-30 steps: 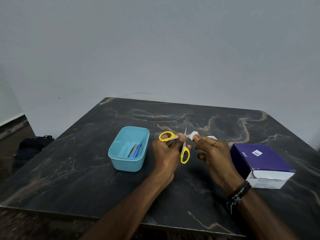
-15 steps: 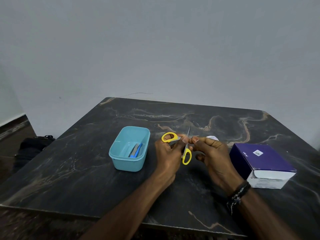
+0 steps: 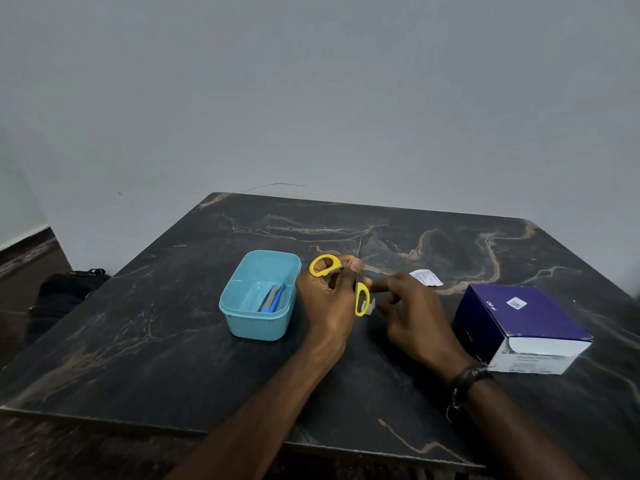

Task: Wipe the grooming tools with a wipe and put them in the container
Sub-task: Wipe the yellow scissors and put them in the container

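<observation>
My left hand (image 3: 327, 299) grips a pair of yellow-handled scissors (image 3: 361, 301) over the middle of the table, its thin blades pointing away from me. My right hand (image 3: 415, 320) is just right of them and pinches a small grey-white wipe (image 3: 371, 306) against the lower yellow handle loop. To the left of my hands stands the light blue container (image 3: 242, 318). It holds a grey tool and a blue tool (image 3: 272, 299) lying side by side.
A torn white wipe wrapper (image 3: 426, 277) lies behind my right hand. A purple and white box (image 3: 519, 320) sits at the right. The dark marble table (image 3: 138, 341) ends near me. A black bag (image 3: 65, 292) lies on the floor at the left.
My right hand has drawn the wipe from the blades down toward me to the lower handle loop. My left hand has kept hold of the scissors and shifted slightly left.
</observation>
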Motion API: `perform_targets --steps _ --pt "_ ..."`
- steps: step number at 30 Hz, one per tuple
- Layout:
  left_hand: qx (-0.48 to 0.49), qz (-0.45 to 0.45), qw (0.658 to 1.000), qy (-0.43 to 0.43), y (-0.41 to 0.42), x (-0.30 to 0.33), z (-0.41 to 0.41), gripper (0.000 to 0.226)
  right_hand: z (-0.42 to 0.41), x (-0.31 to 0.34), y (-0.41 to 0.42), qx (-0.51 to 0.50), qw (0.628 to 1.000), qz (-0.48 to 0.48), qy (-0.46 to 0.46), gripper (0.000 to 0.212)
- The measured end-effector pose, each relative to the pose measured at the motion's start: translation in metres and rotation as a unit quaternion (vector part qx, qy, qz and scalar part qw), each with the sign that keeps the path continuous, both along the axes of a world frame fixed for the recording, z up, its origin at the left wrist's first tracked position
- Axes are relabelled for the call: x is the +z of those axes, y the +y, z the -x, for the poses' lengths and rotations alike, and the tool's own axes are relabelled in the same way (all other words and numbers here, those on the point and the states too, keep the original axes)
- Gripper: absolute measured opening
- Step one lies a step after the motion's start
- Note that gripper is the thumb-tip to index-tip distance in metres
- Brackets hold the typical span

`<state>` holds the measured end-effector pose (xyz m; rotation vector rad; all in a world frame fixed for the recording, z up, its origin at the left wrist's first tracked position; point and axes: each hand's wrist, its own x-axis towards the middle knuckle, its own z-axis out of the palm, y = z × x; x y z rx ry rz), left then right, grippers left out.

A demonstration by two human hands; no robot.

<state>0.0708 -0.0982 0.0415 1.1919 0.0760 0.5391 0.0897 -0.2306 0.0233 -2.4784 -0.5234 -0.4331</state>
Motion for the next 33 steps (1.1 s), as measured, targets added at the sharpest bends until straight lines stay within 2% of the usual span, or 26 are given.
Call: perform_targets --steps 3,9,11,14,17,20,23,28,33 --pt "-0.002 0.007 1.000 0.006 -0.001 0.000 0.001 0.004 0.000 -0.002 0.003 0.021 0.993 0.113 0.002 0.031" --pt "0.004 0.007 0.999 0.031 -0.001 -0.002 -0.003 0.010 -0.001 -0.005 0.005 -0.008 0.989 0.149 -0.019 0.027" --pt "0.007 0.008 0.999 0.037 0.000 -0.003 -0.003 0.012 -0.003 -0.006 0.003 -0.002 0.996 0.089 -0.030 0.022" --pt "0.014 0.003 0.999 0.040 0.002 -0.005 -0.006 0.011 -0.001 0.002 0.003 -0.004 0.993 -0.111 -0.036 0.014" --pt "0.009 -0.002 0.999 0.052 0.003 -0.006 -0.006 0.011 0.005 0.013 0.004 0.022 0.956 -0.291 0.025 0.019" --pt "-0.005 -0.013 0.998 0.065 0.002 -0.006 -0.005 0.008 0.008 0.020 0.002 0.053 0.913 -0.400 0.055 0.019" --pt "-0.020 -0.037 0.996 0.072 0.001 -0.006 -0.003 0.009 0.008 0.022 -0.001 0.075 0.890 -0.445 0.063 0.013" --pt "-0.072 -0.054 0.994 0.068 -0.001 -0.003 0.002 0.008 0.003 0.019 -0.003 0.067 0.883 -0.462 0.048 0.014" --pt "-0.090 -0.057 0.992 0.071 -0.003 -0.001 0.005 0.004 0.004 0.018 -0.002 0.023 0.905 -0.424 0.010 0.017"
